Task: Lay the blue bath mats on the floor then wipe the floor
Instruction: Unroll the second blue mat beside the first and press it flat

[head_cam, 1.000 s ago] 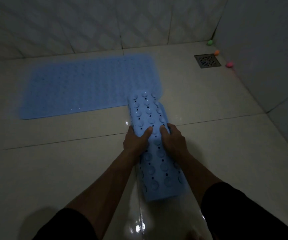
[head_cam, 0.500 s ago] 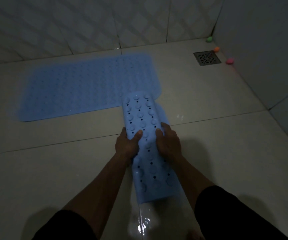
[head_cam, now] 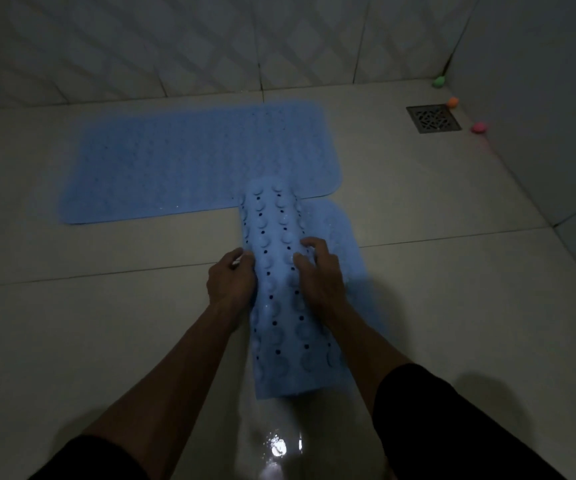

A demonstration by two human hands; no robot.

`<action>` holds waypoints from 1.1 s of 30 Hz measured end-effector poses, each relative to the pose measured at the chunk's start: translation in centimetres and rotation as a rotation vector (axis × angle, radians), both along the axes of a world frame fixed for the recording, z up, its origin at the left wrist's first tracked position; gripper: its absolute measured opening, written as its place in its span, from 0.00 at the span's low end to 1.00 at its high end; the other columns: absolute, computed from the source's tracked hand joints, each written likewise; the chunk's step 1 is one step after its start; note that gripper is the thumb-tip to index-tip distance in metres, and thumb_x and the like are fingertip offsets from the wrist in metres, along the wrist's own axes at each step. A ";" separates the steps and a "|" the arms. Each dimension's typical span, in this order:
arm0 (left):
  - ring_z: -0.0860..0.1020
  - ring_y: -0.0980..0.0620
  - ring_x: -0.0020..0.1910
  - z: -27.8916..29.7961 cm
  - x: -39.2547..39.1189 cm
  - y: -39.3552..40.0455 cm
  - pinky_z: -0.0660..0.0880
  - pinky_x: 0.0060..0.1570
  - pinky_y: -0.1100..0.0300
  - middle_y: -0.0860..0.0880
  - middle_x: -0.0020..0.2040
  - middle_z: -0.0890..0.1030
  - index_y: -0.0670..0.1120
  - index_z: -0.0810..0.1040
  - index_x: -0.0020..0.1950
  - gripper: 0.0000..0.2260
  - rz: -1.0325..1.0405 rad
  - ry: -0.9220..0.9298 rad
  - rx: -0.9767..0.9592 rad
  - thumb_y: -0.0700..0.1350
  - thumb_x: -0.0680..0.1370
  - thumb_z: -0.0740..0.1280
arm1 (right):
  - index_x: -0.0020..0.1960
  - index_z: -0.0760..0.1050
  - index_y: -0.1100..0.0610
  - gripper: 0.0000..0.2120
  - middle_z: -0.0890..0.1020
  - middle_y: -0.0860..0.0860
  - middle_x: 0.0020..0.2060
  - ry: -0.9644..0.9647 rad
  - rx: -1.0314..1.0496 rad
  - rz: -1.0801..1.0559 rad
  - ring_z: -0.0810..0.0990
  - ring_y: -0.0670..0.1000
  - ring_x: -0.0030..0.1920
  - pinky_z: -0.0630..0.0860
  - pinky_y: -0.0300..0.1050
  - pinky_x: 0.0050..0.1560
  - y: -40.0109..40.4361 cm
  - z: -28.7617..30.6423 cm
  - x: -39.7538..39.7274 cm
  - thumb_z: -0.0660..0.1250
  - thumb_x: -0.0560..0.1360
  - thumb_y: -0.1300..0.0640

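Left hand [head_cam: 232, 280] curled against left side of rolled blue mat [head_cam: 281, 289], fingers pressing its edge. Right hand [head_cam: 319, 275] spread over roll's right side, fingers bent, gripping. Forearms extended forward, dark sleeves near frame bottom. Roll: rubbery, suction-cup bumps, small holes; unrolled part flat to right on tiled floor [head_cam: 71, 323]. Flat blue mat [head_cam: 189, 161] beyond, by wall. Square metal drain [head_cam: 433, 118] far right; wet glare near bottom.

No text, label, brand, number or sign can be read anywhere in this dim view.
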State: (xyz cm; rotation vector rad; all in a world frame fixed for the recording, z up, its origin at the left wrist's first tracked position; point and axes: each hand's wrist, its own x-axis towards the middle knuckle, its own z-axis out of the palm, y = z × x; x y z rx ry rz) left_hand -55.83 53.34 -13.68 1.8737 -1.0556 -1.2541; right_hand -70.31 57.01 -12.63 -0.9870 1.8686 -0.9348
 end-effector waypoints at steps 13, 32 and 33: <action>0.81 0.48 0.55 0.0 6.2 0.2 0.79 0.60 0.51 0.45 0.61 0.82 0.46 0.76 0.71 0.28 0.070 0.048 0.031 0.61 0.76 0.70 | 0.75 0.63 0.50 0.28 0.74 0.59 0.67 -0.045 0.045 0.144 0.75 0.60 0.63 0.73 0.53 0.63 -1.2 0.2 5.0 0.62 0.78 0.44; 0.84 0.46 0.54 0.7 12.1 0.6 0.82 0.55 0.46 0.44 0.61 0.83 0.49 0.75 0.72 0.30 0.066 0.061 -0.019 0.58 0.73 0.76 | 0.73 0.64 0.50 0.36 0.75 0.57 0.65 -0.036 0.072 0.221 0.76 0.59 0.63 0.75 0.59 0.63 -3.2 -1.5 12.4 0.68 0.70 0.37; 0.84 0.46 0.54 0.6 12.3 0.6 0.82 0.55 0.46 0.43 0.60 0.83 0.48 0.76 0.71 0.30 0.080 0.072 -0.022 0.58 0.72 0.76 | 0.72 0.63 0.50 0.35 0.75 0.56 0.65 -0.065 0.058 0.213 0.77 0.58 0.62 0.76 0.59 0.62 -3.4 -1.5 12.9 0.69 0.71 0.39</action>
